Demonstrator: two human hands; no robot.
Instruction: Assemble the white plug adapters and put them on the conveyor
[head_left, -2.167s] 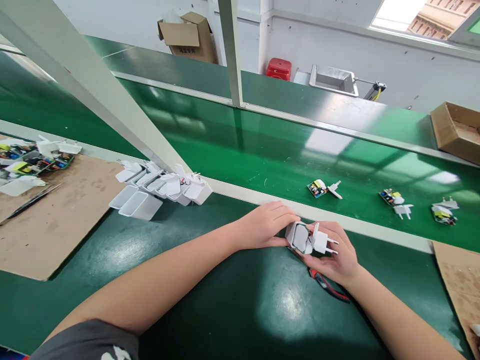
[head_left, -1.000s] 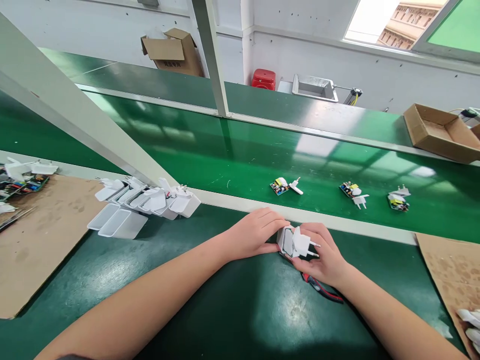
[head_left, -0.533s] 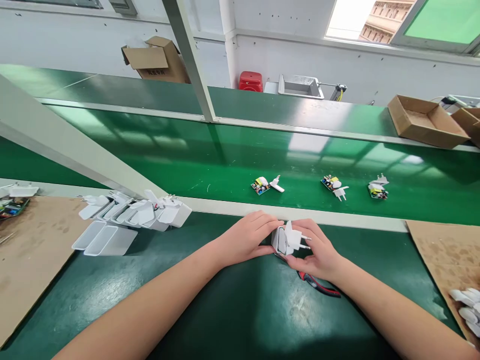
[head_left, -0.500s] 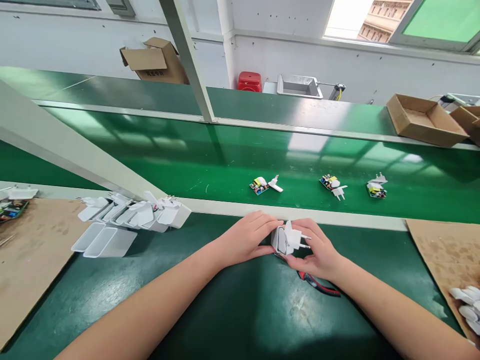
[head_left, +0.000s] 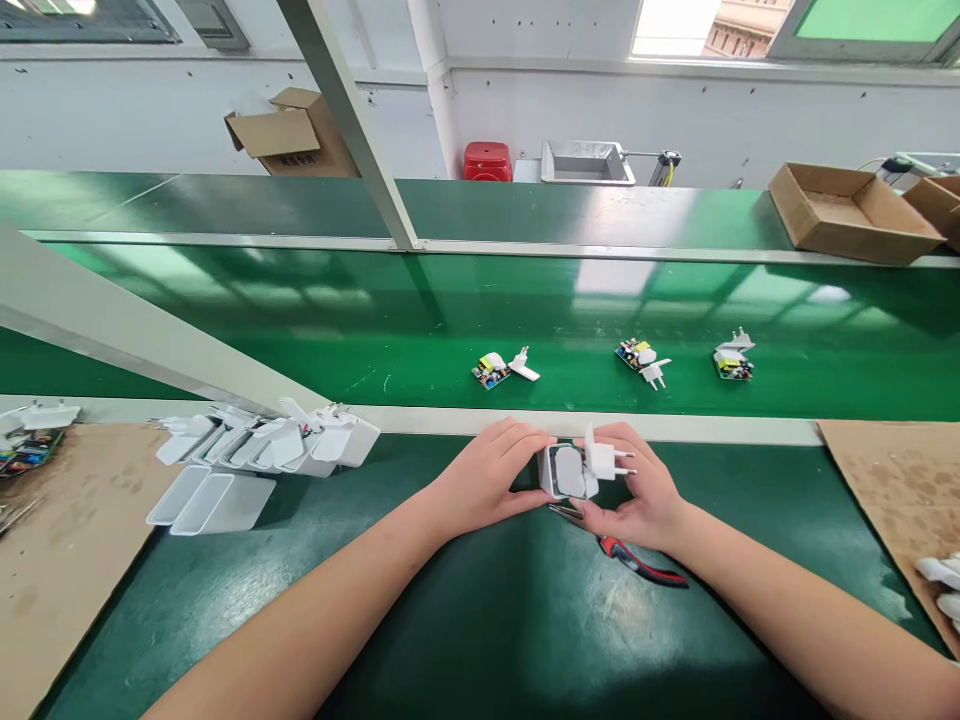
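White plug adapter, shell open with a grey-rimmed face up, two round pins pointing right, held between both hands over the green bench. Left hand clamps it, fingers together; right hand likewise. Red-handled pliers just below. White cases off left.

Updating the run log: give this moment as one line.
left hand holds white plug adapter | right hand holds it too | nearby: red-handled pliers
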